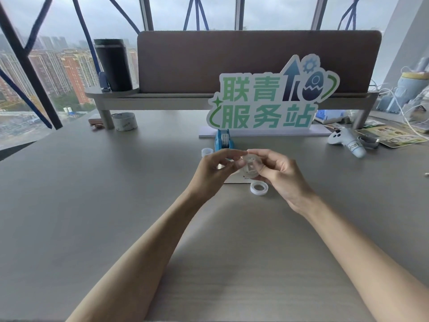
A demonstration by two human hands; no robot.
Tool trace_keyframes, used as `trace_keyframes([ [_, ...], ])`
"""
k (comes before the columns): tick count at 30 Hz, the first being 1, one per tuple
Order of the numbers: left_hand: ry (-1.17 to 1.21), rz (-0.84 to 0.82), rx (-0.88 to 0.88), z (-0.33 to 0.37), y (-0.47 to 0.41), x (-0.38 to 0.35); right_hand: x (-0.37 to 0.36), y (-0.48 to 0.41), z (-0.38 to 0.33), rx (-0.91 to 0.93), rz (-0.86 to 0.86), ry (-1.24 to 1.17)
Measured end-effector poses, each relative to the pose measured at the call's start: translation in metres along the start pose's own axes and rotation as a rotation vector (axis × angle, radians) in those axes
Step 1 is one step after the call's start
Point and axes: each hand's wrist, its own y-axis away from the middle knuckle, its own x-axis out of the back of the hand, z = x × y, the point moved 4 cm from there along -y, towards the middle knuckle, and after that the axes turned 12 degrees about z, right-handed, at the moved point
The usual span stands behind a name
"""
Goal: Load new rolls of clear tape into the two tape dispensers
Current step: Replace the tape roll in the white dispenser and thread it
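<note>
Above desk centre, both hands (210,168) (282,173) pinch a tape roll (250,167); blue dispenser (223,140) at 12 o'clock looks loaded, one left.

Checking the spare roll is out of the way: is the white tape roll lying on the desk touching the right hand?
Cannot tell. In the head view the white tape roll lies just below the right hand, whose fingers overlap its edge, hiding any gap.
</note>
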Motion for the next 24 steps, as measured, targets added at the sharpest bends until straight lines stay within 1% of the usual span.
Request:
trace_keyframes([
  [3,0.068,0.012,0.031,-0.0011,0.0004,0.002,-0.0006,-0.0009,0.002,-0.041,0.003,-0.026],
  [7,0.044,0.123,0.065,-0.0082,-0.0033,0.0047,0.0,-0.0004,0.0004,-0.035,0.064,-0.01],
  [10,0.052,0.133,0.081,-0.0082,-0.0039,0.0031,0.0024,-0.0014,-0.0024,-0.02,0.117,-0.028],
  [12,0.065,0.113,0.072,-0.0086,-0.0045,0.003,0.0037,-0.0022,-0.0028,-0.021,0.125,-0.034],
  [15,0.043,0.051,0.029,-0.0089,-0.0036,0.0014,0.0026,-0.002,-0.0024,-0.017,0.106,-0.023],
  [18,0.01,0.046,-0.019,-0.0073,-0.0027,0.0006,0.0007,-0.0008,-0.0028,-0.018,0.073,-0.027],
  [21,0.065,0.064,0.028,-0.007,-0.0024,0.001,-0.0002,-0.0001,-0.0015,-0.037,0.044,-0.037],
  [24,0.038,0.069,0.045,-0.0084,-0.003,-0.0001,-0.0011,-0.0005,-0.0008,-0.048,0.005,-0.032],
])
